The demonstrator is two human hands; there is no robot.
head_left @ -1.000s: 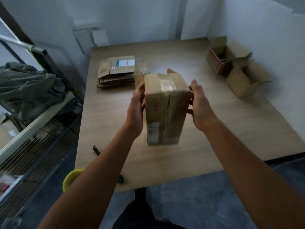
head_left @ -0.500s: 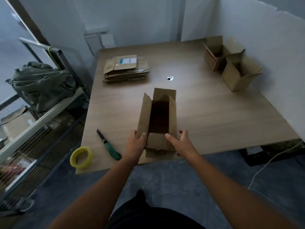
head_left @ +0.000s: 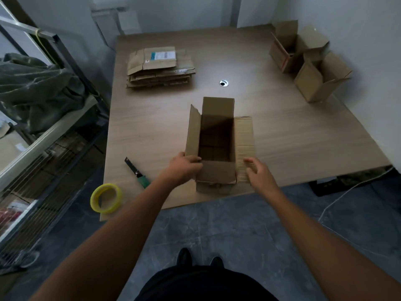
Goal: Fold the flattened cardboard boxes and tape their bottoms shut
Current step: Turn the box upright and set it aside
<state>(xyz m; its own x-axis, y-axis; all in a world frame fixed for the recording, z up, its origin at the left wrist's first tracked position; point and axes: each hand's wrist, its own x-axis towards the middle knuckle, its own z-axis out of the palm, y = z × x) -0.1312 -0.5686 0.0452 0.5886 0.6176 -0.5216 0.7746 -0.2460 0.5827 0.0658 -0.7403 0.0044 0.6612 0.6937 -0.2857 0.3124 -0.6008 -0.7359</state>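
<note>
Your left hand (head_left: 184,166) grips the near left corner of the box (head_left: 217,175), fingers curled over its rim. Your right hand (head_left: 259,173) hovers just beside the splayed right flap, fingers loosely bent, holding nothing. The box stands mouth-up at the table (head_left: 152,131) near edge, with the tape roll (head_left: 107,210) and cutter (head_left: 136,171) to its left.

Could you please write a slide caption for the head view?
Left hand grips the open box on the table; right hand hovers open beside it.
</note>
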